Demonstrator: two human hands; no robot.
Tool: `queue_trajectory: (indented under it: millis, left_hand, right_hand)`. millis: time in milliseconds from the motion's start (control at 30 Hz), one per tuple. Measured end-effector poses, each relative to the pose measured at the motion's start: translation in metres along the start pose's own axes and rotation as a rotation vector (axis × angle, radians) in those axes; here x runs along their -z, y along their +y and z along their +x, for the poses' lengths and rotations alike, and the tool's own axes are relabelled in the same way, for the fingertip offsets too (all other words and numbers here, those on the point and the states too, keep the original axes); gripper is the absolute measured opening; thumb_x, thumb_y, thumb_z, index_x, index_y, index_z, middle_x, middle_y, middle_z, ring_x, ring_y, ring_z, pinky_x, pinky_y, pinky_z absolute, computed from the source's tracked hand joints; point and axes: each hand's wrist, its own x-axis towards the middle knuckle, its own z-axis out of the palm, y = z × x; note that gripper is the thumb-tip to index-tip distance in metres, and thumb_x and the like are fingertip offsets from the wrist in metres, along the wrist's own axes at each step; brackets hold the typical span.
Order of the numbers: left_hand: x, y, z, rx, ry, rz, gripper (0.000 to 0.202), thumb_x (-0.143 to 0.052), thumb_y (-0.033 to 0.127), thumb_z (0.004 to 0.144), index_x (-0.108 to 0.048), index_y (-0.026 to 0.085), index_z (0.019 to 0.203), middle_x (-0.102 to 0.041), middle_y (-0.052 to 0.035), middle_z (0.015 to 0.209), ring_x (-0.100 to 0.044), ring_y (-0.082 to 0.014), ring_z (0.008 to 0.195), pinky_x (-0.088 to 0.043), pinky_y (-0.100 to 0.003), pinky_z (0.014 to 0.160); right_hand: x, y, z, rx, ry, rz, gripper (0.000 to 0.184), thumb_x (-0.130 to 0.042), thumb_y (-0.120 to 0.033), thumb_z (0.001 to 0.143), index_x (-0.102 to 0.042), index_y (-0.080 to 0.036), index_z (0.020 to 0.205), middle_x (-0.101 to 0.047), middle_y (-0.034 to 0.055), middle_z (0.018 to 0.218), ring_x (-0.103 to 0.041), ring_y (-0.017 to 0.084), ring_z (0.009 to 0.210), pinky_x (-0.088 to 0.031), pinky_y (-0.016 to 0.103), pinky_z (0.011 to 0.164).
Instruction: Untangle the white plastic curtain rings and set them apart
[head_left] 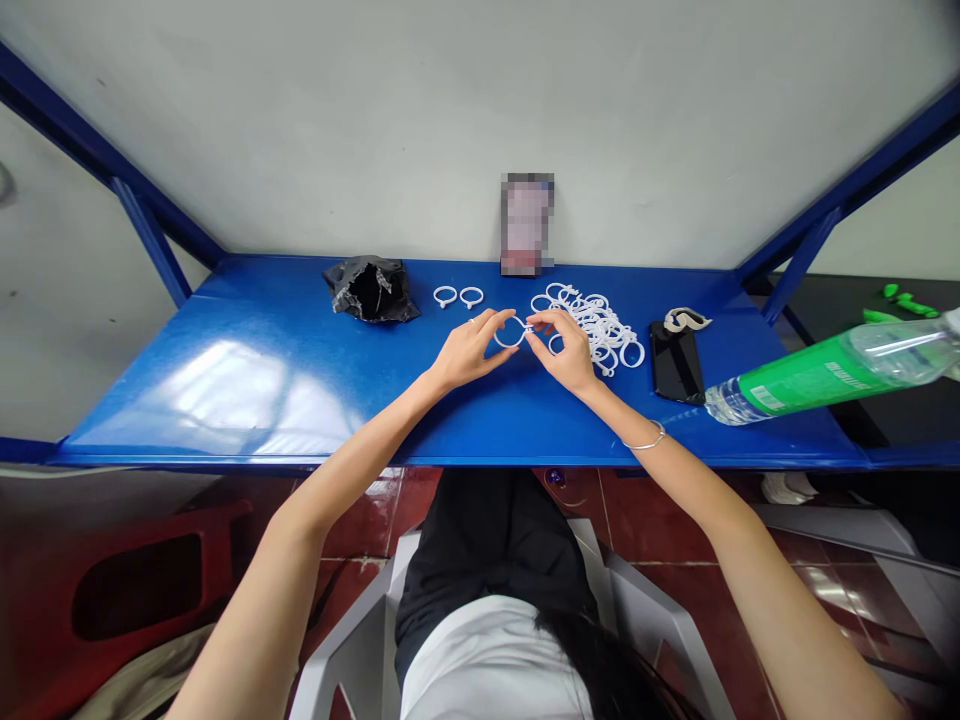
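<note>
Chair: a white plastic chair (660, 620) stood below the near edge of the table (262, 380), mostly covered by the person's lap.
Wrist: a thin bracelet (645, 440) sat on the right forearm, over the near edge.
Left hand: the left hand (469, 350) hovered mid-surface, thumb and fingertips pinched on the left side of a white ring (510, 333).
Right hand: the right hand (566, 350) pinched the same ring's right side; its fingertips hid the spot they pressed.
Held ring: it hung between both hands, just above the middle of the surface; whether it was closed or split could not be told.
Bottle: a green-labelled bottle (825, 372) lay tilted over the right edge, its cap end cut off by the frame.
Phone: a dark phone (675, 362) lay toward the right edge, a pale clip-like piece (686, 319) at its far end, too small to identify.
Pile: a heap of white rings (600, 320) lay just beyond the right hand, tangled past counting.
Pair: two loose rings (458, 296) lay side by side near the far edge.
Bag: a crumpled black bag (371, 290) sat at the far edge, left of the pair.
Card: an upright card (527, 222) leaned on the wall, blurred and unreadable.
</note>
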Motion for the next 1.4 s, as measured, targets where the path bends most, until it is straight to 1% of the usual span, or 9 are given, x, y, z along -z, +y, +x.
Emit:
queue_trajectory:
  millis: [167, 367, 533, 633, 867, 1100, 1300, 1400]
  left_hand:
    - [0.0009, 0.0004, 0.0006, -0.007, -0.001, 0.006, 0.049, -0.057, 0.041, 0.096, -0.047, 0.017, 0.138, -0.066, -0.0116, 0.113, -0.068, -0.0202, 0.1, -0.054, -0.028, 0.079]
    - [0.0007, 0.0007, 0.0008, -0.032, 0.011, 0.018, 0.049, -0.056, 0.042, 0.097, -0.048, 0.015, 0.137, -0.067, -0.012, 0.111, -0.069, -0.0204, 0.098, -0.054, -0.027, 0.077]
    - [0.0, 0.0002, 0.0007, -0.028, 0.001, 0.031, 0.049, -0.056, 0.042, 0.096, -0.048, 0.016, 0.137, -0.067, -0.0115, 0.111, -0.069, -0.02, 0.095, -0.053, -0.027, 0.075]
    - [-0.0006, -0.0003, 0.0006, -0.04, 0.004, 0.048, 0.049, -0.055, 0.043, 0.097, -0.048, 0.015, 0.136, -0.067, -0.0116, 0.11, -0.069, -0.02, 0.093, -0.053, -0.027, 0.073]
    - [-0.0006, 0.0, 0.0004, -0.015, -0.026, 0.068, 0.048, -0.055, 0.043, 0.097, -0.048, 0.016, 0.136, -0.067, -0.011, 0.11, -0.069, -0.0199, 0.093, -0.053, -0.027, 0.075]
    - [-0.0002, 0.0006, 0.0004, -0.022, -0.031, 0.06, 0.049, -0.052, 0.044, 0.098, -0.048, 0.015, 0.136, -0.067, -0.012, 0.11, -0.069, -0.0208, 0.094, -0.054, -0.028, 0.076]
    - [0.0007, 0.0017, 0.0, -0.026, -0.041, 0.055, 0.049, -0.051, 0.046, 0.098, -0.048, 0.016, 0.137, -0.067, -0.012, 0.112, -0.069, -0.0199, 0.091, -0.053, -0.027, 0.075]
    - [0.0003, 0.0018, -0.0001, -0.039, -0.035, 0.054, 0.05, -0.051, 0.046, 0.098, -0.048, 0.015, 0.138, -0.067, -0.0122, 0.112, -0.069, -0.02, 0.09, -0.053, -0.028, 0.075]
  right_hand:
    - [0.0007, -0.0005, 0.0003, 0.02, -0.005, 0.017, 0.013, -0.058, -0.033, 0.095, -0.065, -0.024, 0.101, -0.071, 0.0071, 0.097, -0.066, 0.022, 0.084, -0.058, 0.039, 0.074]
    - [0.0005, -0.0013, 0.0, 0.005, -0.011, 0.033, 0.014, -0.056, -0.034, 0.096, -0.065, -0.025, 0.102, -0.071, 0.007, 0.098, -0.067, 0.022, 0.085, -0.059, 0.041, 0.075]
    - [0.0004, -0.0012, -0.0004, 0.0, -0.003, 0.058, 0.018, -0.057, -0.033, 0.095, -0.063, -0.025, 0.11, -0.07, 0.0079, 0.104, -0.067, 0.021, 0.085, -0.059, 0.039, 0.074]
    - [-0.0001, -0.0006, -0.001, 0.006, -0.011, 0.07, 0.021, -0.057, -0.031, 0.095, -0.061, -0.025, 0.115, -0.07, 0.0072, 0.102, -0.067, 0.021, 0.085, -0.059, 0.039, 0.074]
    - [-0.0026, 0.003, -0.0027, 0.042, 0.017, 0.098, 0.022, -0.058, -0.028, 0.096, -0.06, -0.026, 0.118, -0.069, 0.0047, 0.096, -0.066, 0.019, 0.082, -0.058, 0.037, 0.074]
    - [-0.003, 0.0048, -0.0038, 0.002, 0.019, 0.097, 0.018, -0.06, -0.03, 0.095, -0.06, -0.026, 0.113, -0.07, 0.0035, 0.094, -0.066, 0.018, 0.075, -0.058, 0.036, 0.073]
    - [-0.0029, 0.0055, -0.0041, 0.013, 0.032, 0.066, 0.007, -0.06, -0.03, 0.094, -0.061, -0.024, 0.098, -0.067, 0.0034, 0.091, -0.06, 0.016, 0.067, -0.056, 0.035, 0.072]
    - [-0.0028, 0.0054, -0.0044, 0.034, 0.029, 0.032, 0.005, -0.059, -0.029, 0.094, -0.059, -0.024, 0.094, -0.064, 0.0026, 0.085, -0.057, 0.016, 0.066, -0.054, 0.034, 0.069]
